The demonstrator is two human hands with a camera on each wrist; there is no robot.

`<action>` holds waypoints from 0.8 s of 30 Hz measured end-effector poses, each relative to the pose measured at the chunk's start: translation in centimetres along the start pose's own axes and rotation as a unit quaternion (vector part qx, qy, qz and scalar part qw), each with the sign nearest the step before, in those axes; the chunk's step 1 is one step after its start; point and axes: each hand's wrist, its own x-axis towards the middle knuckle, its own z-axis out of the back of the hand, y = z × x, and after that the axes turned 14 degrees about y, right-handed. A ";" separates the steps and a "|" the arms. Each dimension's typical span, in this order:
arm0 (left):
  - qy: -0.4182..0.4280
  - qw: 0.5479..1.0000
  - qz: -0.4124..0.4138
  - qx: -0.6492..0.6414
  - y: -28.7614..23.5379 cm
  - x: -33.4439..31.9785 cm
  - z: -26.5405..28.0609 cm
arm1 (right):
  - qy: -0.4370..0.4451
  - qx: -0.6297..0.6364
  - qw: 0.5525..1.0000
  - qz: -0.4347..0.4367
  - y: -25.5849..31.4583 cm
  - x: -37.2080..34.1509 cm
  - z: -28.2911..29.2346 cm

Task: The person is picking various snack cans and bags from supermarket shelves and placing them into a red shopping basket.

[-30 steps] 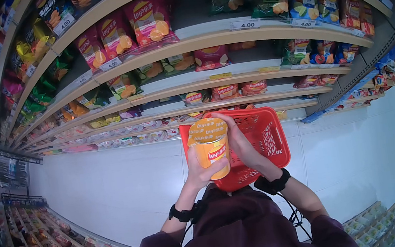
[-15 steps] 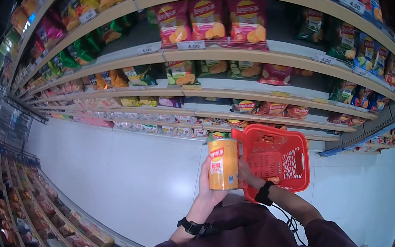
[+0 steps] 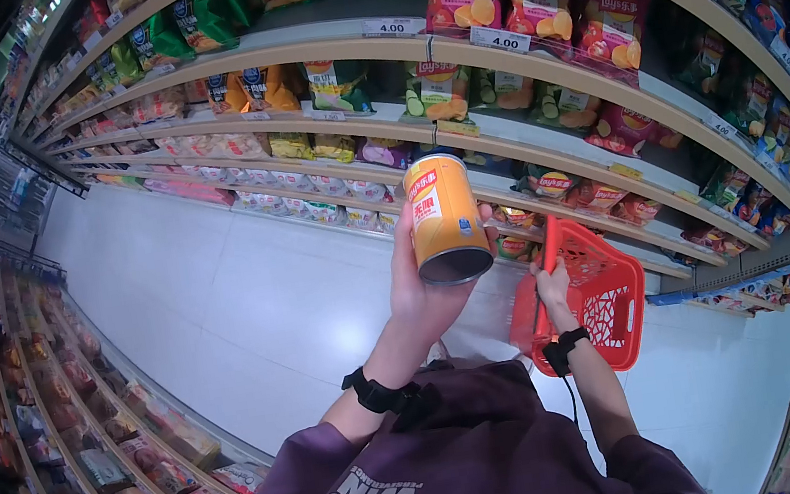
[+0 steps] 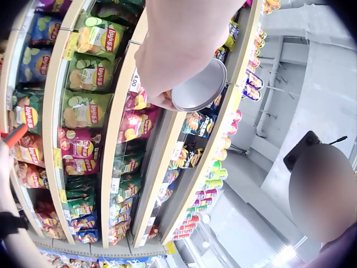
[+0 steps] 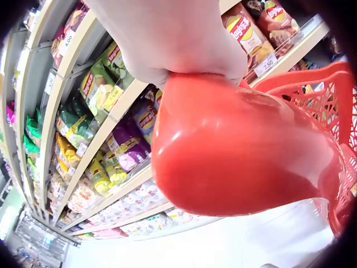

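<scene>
Orange can [image 3: 453,222]: my left hand [image 3: 419,296] grips it, tilted, at left, label [image 3: 425,206] towards me, seemingly for viewing; red basket [image 3: 638,286]: my right hand [image 3: 554,287], apart, grips its handle [image 3: 551,241] at right, likely for carrying.

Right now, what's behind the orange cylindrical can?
Left hand grips the can from behind, fingers showing past its right edge. Beige-edged snack shelves show beyond; whatever sits directly behind is covered.

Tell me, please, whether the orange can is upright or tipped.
Tipped: the orange can in the left hand shows its metal base to the downward-looking head camera.
</scene>
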 end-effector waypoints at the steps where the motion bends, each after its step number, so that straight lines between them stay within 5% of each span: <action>1: -0.004 1.000 0.001 -0.011 -0.6 0.0 -0.2 | 0.004 0.016 1.000 -0.023 0.7 -0.5 0.9; 2: -0.017 1.000 0.005 -0.020 -1.2 0.0 -0.3 | 0.008 0.018 0.998 -0.052 4.0 -2.7 2.2; 6: -0.037 0.999 0.012 0.000 -2.9 0.8 -1.2 | -0.080 -0.228 0.970 -0.016 2.5 -3.2 4.7; 16: -0.001 0.994 0.000 0.108 -3.0 2.2 3.1 | -0.104 -0.318 0.940 -0.072 -1.0 -4.2 11.8; 19: -0.054 0.991 0.002 0.126 -2.4 3.0 0.8 | -0.109 -0.322 0.938 -0.070 -1.2 -4.9 12.6; 24: -0.002 0.997 0.056 0.061 -3.0 3.2 1.3 | -0.110 -0.331 0.934 -0.074 -1.7 -4.6 13.8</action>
